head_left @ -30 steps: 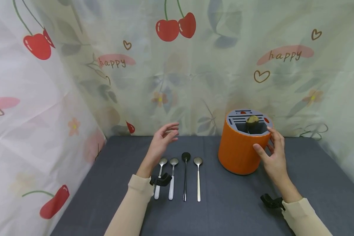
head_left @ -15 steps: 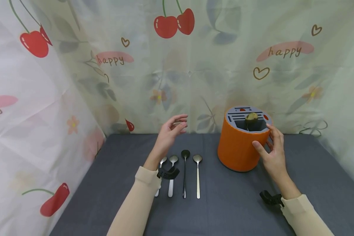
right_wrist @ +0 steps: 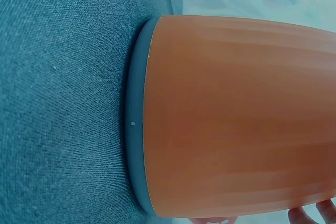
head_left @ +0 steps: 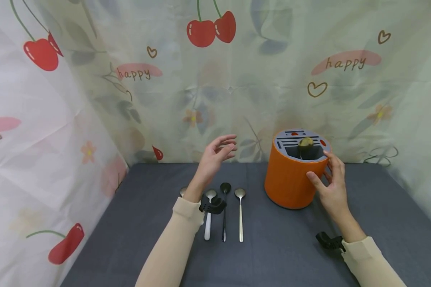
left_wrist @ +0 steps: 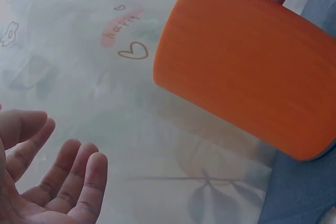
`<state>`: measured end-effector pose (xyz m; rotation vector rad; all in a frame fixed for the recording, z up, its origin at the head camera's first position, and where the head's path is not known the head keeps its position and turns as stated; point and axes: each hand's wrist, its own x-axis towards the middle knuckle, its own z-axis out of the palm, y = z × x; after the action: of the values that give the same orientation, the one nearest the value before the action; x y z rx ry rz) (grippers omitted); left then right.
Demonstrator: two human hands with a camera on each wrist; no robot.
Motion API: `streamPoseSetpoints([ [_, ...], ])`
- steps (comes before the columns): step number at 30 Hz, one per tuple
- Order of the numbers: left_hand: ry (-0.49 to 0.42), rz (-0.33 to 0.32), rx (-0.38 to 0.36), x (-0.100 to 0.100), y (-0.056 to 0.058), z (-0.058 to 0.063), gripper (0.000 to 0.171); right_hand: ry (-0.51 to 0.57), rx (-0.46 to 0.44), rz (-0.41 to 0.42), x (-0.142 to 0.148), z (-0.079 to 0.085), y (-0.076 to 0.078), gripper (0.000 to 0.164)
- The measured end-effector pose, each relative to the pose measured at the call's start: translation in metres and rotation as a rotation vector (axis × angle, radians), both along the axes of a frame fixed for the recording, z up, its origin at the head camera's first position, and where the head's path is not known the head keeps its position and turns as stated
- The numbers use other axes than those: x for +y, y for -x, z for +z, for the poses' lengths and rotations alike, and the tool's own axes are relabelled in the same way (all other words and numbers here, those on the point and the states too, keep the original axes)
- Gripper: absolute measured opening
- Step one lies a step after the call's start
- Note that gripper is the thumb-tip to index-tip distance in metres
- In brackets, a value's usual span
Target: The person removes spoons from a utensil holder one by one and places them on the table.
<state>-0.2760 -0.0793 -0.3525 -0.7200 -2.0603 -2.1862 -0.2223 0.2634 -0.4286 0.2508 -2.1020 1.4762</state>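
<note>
On the right of the table stands an orange, cylindrical utensil holder (head_left: 291, 181) with a grey slotted top. A gold-toned spoon (head_left: 305, 142) stands in its large opening, bowl upward. My right hand (head_left: 333, 191) grips the holder's right side, thumb in front and fingers round the side; their tips show in the right wrist view. My left hand (head_left: 215, 157), loosely bent and holding nothing, is raised left of the holder, apart from it. Below it lie a white-handled spoon (head_left: 208, 227), a dark spoon (head_left: 225, 189) and a silver spoon (head_left: 240, 215). My left forearm mostly hides another spoon (head_left: 182, 191).
A dark grey cloth (head_left: 273, 255) covers the table. Behind it hangs a patterned curtain (head_left: 230, 103) with cherries and lettering, close to the holder. Another curtain panel (head_left: 50, 159) borders the left side. Black camera mounts sit on both wrists.
My left hand has moved rightward and slightly upward, toward the holder, and my forearm now covers most of the leftmost spoon. My right hand stays on the holder, which has not moved.
</note>
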Motion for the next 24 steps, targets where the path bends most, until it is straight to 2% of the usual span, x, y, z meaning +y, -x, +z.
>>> streamPoseSetpoints([
  [5,-0.030,-0.031,0.016,0.010,0.002,0.005,0.038,0.000,-0.002,-0.006,0.001,0.000,0.001,0.074],
  [11,-0.035,-0.077,0.031,0.026,0.004,0.016,0.038,0.002,0.007,-0.001,0.001,-0.001,0.001,0.074],
  [20,0.053,-0.120,0.093,0.061,0.001,0.035,0.037,-0.005,0.020,0.006,0.000,0.000,-0.001,0.075],
  [24,0.074,-0.158,0.089,0.074,0.002,0.040,0.038,-0.005,0.018,0.007,-0.001,0.000,-0.001,0.075],
])
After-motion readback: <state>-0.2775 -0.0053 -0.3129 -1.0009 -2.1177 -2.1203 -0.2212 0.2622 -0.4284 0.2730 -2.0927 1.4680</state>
